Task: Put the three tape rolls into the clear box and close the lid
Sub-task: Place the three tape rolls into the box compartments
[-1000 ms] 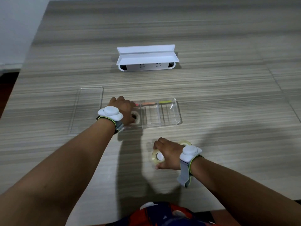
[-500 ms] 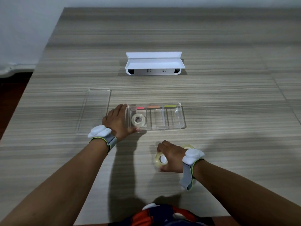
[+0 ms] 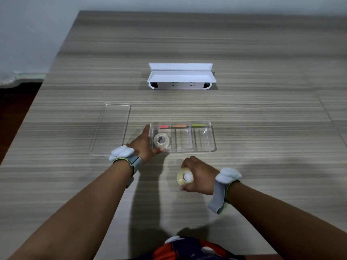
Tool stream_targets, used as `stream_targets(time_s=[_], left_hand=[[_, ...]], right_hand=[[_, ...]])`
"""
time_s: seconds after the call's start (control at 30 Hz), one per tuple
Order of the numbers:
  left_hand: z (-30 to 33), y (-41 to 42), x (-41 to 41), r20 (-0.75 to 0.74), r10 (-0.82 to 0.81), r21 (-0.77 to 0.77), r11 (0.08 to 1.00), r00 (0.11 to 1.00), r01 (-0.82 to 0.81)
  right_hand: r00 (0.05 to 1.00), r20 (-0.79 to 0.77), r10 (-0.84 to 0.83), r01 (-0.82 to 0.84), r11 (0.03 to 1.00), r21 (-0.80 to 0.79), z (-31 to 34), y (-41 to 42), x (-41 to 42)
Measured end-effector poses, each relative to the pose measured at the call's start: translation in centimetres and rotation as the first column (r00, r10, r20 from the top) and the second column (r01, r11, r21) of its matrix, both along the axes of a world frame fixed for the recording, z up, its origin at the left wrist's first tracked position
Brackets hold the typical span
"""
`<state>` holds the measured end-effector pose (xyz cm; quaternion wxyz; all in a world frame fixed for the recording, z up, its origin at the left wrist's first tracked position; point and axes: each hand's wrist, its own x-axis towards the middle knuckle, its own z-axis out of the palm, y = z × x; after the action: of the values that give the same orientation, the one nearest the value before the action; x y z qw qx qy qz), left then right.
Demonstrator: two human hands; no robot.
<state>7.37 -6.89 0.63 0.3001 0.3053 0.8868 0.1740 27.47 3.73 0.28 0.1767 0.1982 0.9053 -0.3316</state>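
Observation:
The clear box [image 3: 201,138] lies open in the middle of the table, split into three compartments. One tape roll [image 3: 161,140] lies flat in its left compartment. My left hand [image 3: 143,146] rests against the box's left end, fingers spread along the wall and thumb touching the front edge. My right hand [image 3: 200,177] is nearer to me, in front of the box, shut on a second, yellowish tape roll [image 3: 185,177] held on edge. A third roll is not visible. The clear lid [image 3: 112,128] lies flat on the table left of the box.
A white open case [image 3: 181,77] stands further back behind the box. The wooden table's left edge [image 3: 48,72] runs diagonally beside a wall and dark floor. Both wrists wear white bands.
My left hand has come out of the box, leaving a roll in the left compartment, and now rests at the box's left end. My right hand keeps its grip on its roll.

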Motion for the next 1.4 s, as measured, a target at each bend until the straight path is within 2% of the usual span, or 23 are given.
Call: stream_targets(time_s=[0.27,0.43,0.53,0.67,0.8,0.9,1.13,1.4], left_hand=[[0.5,-0.1,-0.3,-0.021,-0.048,-0.055,0.997,0.999,0.047],[1.0,-0.2,-0.3,0.037,-0.02,-0.036,0.999,0.999,0.021],[1.2,0.0,0.0,0.082,0.0,-0.013,1.0,0.997,0.001],[1.4,0.1,0.0,0.091,0.012,0.004,1.0,0.996,-0.013],[1.4,0.2,0.0,0.113,0.017,0.006,1.0,0.993,-0.018],[1.4,0.2,-0.1,0.121,0.01,0.0,1.0,0.993,-0.01],[1.6,0.2,0.0,0.128,0.016,0.001,1.0,0.992,-0.017],[1.7,0.4,0.0,0.148,0.028,0.002,1.0,0.989,-0.029]], right_hand=[[0.953,-0.221,-0.206,0.208,0.978,-0.017,2.3,2.3,-3.2],[0.934,-0.27,-0.236,0.256,0.966,0.041,2.6,4.2,-5.3],[0.948,-0.247,-0.202,0.233,0.967,0.1,2.5,5.2,-6.3],[0.983,-0.183,-0.03,0.071,0.972,0.222,1.7,5.8,-7.3],[0.987,-0.076,0.143,-0.104,0.921,0.375,1.6,6.0,-8.5],[0.98,0.023,0.196,-0.185,0.873,0.451,1.4,6.0,-9.3],[0.964,0.19,0.187,-0.252,0.871,0.421,0.4,6.2,-10.4],[0.951,0.224,0.212,-0.289,0.868,0.405,0.1,6.3,-10.8]])
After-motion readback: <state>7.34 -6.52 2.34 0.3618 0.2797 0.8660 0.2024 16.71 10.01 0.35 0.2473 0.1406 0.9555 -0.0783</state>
